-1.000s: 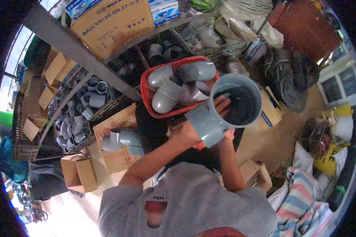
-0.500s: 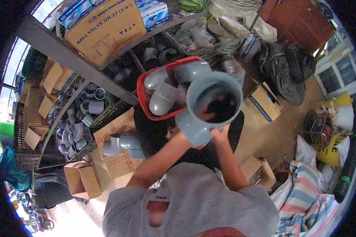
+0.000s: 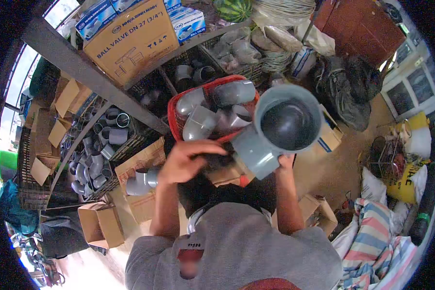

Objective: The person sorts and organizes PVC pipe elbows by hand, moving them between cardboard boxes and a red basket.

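A large grey PVC pipe tee point(image 3: 258, 154) is held up in front of my body, its wide round mouth facing the camera. My right hand point(image 3: 286, 162) grips it from below on the right; part of the fingers is hidden behind the pipe. To the left of the tee, my left hand point(image 3: 191, 159) is open and holds nothing, fingers stretched toward the side branch but apart from it. Just beyond my hands stands a red basket point(image 3: 173, 121) with several grey pipe elbows point(image 3: 200, 123) in it. Other grey fittings point(image 3: 138, 184) lie on cardboard beside my left forearm.
Crates of grey fittings point(image 3: 94, 159) stand on the left, under a metal shelf beam point(image 3: 96, 67). A ball valve carton point(image 3: 133, 43) sits above. Open cardboard boxes point(image 3: 100, 224) lie on the floor, and striped sacks point(image 3: 372, 241) are at lower right.
My left hand has let go of the tee and moved left. The tee has shifted right in my right hand, uncovering more of the elbows in the basket.
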Tool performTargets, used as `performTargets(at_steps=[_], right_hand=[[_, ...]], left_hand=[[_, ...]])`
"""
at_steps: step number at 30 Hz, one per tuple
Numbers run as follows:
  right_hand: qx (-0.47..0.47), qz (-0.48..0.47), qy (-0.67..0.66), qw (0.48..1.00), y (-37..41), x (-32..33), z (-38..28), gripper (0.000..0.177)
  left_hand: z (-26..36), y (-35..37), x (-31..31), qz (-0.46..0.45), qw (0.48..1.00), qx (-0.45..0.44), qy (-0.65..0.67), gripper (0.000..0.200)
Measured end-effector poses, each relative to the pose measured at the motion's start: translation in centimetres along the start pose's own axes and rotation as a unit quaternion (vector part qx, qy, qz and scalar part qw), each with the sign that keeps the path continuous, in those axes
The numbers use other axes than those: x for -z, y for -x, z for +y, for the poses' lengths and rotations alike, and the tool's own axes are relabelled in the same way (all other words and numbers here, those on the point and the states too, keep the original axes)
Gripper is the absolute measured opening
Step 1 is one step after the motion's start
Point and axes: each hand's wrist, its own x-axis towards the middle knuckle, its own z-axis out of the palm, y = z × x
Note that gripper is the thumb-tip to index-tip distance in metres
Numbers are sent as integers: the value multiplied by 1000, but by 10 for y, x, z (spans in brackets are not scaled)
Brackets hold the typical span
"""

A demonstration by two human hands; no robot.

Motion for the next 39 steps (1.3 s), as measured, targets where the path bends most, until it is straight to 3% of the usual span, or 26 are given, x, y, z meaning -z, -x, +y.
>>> performTargets(at_steps=[2, 3, 5, 8, 9, 11, 12, 14, 15, 16, 17, 18, 19, 20, 21, 23, 24, 26, 27, 28, 29, 31, 34, 36, 37, 39], right_hand=[[-9, -103, 140, 985, -9, 25, -2, 123], [-10, -104, 137, 985, -12, 21, -6, 123], [7, -190, 229, 955, -17, 3, -25, 125], [18, -257, 256, 932, -24, -22, -38, 122], [42, -309, 296, 903, -25, -25, -44, 121], [81, -292, 347, 888, -22, -46, -63, 115], [117, -289, 434, 845, -24, -50, -69, 111], [179, -284, 535, 775, -28, -51, -80, 103], [181, -277, 535, 777, -27, -47, -81, 103], [189, -284, 561, 754, -26, -42, -80, 103], [197, -292, 586, 730, -26, -37, -78, 103], [197, -291, 584, 732, -26, -33, -72, 103], [235, -299, 574, 725, -23, -30, -65, 101], [275, -305, 565, 716, -23, -29, -60, 99], [277, -303, 564, 717, -24, -31, -58, 99], [304, -314, 577, 690, -19, -32, -55, 98], [302, -319, 576, 690, -18, -29, -52, 98], [296, -332, 533, 720, -19, -18, -43, 100], [296, -335, 533, 719, -19, -16, -41, 100], [296, -350, 539, 707, -16, -13, -41, 100], [295, -365, 546, 694, -11, -9, -39, 100], [254, -365, 568, 692, 6, 1, -33, 102], [100, -266, 559, 779, 11, 10, -21, 110], [137, -100, 444, 880, -2, 16, -10, 106], [136, -99, 446, 879, -15, 9, -9, 106], [134, -26, 354, 925, -52, -6, -10, 113]], left_hand=[[-7, 6, 18, 183, 982, -15, -42, 50], [8, -2, 18, 255, 965, -23, -59, 50], [39, -18, 24, 158, 951, -112, -242, 51], [31, -54, 9, -126, 912, -251, -299, 56], [14, -57, 7, -126, 913, -249, -298, 56], [-17, -61, -3, -355, 823, -55, -439, 51], [-36, -57, -10, -359, 823, -58, -437, 51], [-67, -49, -18, -201, 953, -146, -173, 47], [-67, -45, -26, -208, 951, -149, -174, 47], [-65, -36, -36, -139, 990, -12, 2, 43], [-65, -29, -44, -60, 974, 128, 177, 39], [-68, -23, -47, -61, 974, 130, 174, 39], [-73, -15, -49, 2, 923, 145, 357, 39], [-77, -10, -50, 66, 836, 151, 524, 40], [-78, -9, -54, 65, 837, 150, 522, 40], [-80, -2, -67, 221, 788, 199, 539, 37], [-84, 7, -70, 226, 786, 199, 540, 37], [-92, 16, -73, 108, 945, 146, 272, 32], [-88, 17, -69, 111, 945, 146, 272, 32], [-80, 19, -62, 25, 988, 86, 127, 31], [-73, 21, -55, -63, 997, 25, -21, 30], [-76, 28, -42, -96, 993, 41, -54, 32], [-87, 39, -23, -97, 986, 27, -130, 37], [-89, 45, -15, 107, 979, 116, -127, 40], [-93, 49, -13, 105, 980, 116, -126, 40], [-108, 58, -16, 264, 946, 164, -94, 43]])
